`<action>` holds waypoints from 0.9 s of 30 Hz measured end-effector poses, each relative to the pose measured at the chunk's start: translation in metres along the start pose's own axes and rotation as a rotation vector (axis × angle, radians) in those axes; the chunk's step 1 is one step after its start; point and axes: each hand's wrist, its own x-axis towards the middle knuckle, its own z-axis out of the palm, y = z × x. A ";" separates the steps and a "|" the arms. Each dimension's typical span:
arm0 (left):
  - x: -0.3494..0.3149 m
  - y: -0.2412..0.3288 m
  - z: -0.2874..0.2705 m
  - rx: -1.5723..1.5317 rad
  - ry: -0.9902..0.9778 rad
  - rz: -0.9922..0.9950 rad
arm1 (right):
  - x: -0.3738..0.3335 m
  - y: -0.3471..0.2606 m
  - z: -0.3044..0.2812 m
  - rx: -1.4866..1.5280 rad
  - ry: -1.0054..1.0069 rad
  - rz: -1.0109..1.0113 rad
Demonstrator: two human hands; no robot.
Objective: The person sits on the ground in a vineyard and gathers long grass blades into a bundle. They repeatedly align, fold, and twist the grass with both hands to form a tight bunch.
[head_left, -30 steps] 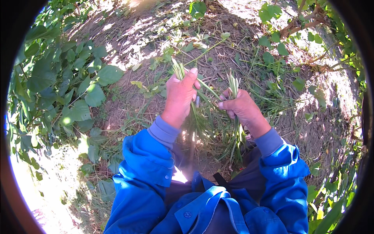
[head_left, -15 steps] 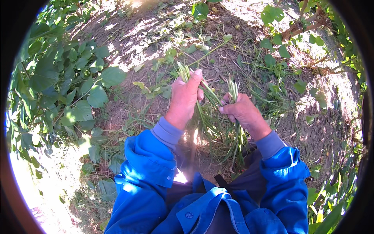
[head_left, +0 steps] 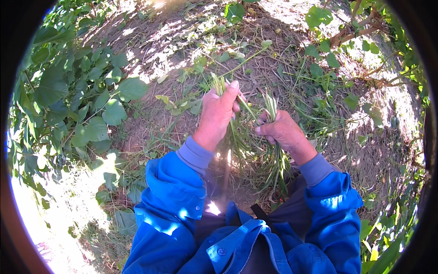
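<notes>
My left hand is closed on a small bunch of long green grass stalks. Its thumb presses on top, and the blades hang down below the fist. Just to the right, my right hand grips a second bunch of grass, with the cut-looking pale ends upward and the leafy blades trailing toward my lap. A few stalks slant across the gap between both hands. The fingertips beneath each bunch are partly hidden.
Broad-leaved green plants crowd the left side. A woody branch with leaves reaches in at the upper right. Dry soil with straw, weeds and sun patches lies around. My trousered knees are close below my hands.
Both hands keep hold of their grass. The left hand has shifted slightly right, and the right-hand bunch has moved a little left, so the slanting stalks between them look fewer.
</notes>
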 end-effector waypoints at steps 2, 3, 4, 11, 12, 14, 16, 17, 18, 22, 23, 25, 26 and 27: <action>0.000 0.000 0.000 0.020 0.009 0.015 | 0.000 -0.001 0.000 -0.008 -0.010 0.003; 0.000 -0.001 0.000 0.029 0.012 0.022 | 0.000 0.000 -0.001 -0.020 -0.019 0.004; 0.000 -0.001 0.001 0.038 0.012 0.024 | 0.001 0.001 -0.002 -0.031 -0.028 0.005; 0.003 -0.005 -0.002 0.076 0.029 0.058 | -0.001 0.000 -0.002 -0.025 -0.053 -0.013; 0.003 -0.006 -0.003 0.085 0.035 0.071 | -0.001 0.001 -0.002 0.003 -0.059 -0.008; 0.003 -0.007 -0.002 0.072 0.031 0.097 | 0.000 0.003 -0.003 0.059 -0.071 0.003; 0.003 -0.007 -0.001 0.046 0.021 0.114 | 0.001 0.004 -0.004 0.087 -0.082 0.022; 0.004 -0.006 -0.001 0.028 0.012 0.119 | 0.002 0.005 -0.005 0.101 -0.087 0.031; 0.004 -0.006 -0.001 0.009 0.005 0.124 | 0.002 0.005 -0.006 0.103 -0.089 0.021; 0.004 -0.004 -0.001 -0.169 0.000 0.038 | 0.005 0.009 -0.008 0.151 -0.091 0.008; 0.004 -0.002 -0.002 -0.199 -0.007 0.024 | 0.006 0.009 -0.009 0.173 -0.091 0.011; 0.005 0.001 -0.006 -0.240 -0.013 0.010 | 0.005 0.006 -0.009 0.194 -0.113 -0.002; 0.005 0.003 -0.008 -0.250 -0.012 0.008 | 0.004 0.004 -0.008 0.204 -0.125 -0.008; 0.006 0.005 -0.009 -0.261 -0.013 0.005 | 0.005 0.005 -0.008 0.231 -0.098 -0.002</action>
